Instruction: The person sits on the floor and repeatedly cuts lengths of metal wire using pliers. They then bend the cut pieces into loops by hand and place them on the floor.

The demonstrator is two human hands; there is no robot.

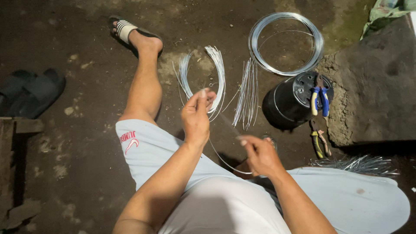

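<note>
We see a thin wire (221,157) stretched diagonally between the pinching left hand (197,116), raised farther out, and the gripping right hand (259,154), nearer the lap.

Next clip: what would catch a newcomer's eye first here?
The two hands at centre: the left hand and right hand pinch a thin wire that curves between them above the person's lap. Beyond them, a big coil of wire lies on the dirt floor at top right. Just below it, blue and yellow pliers rest on an overturned black bucket.
</note>
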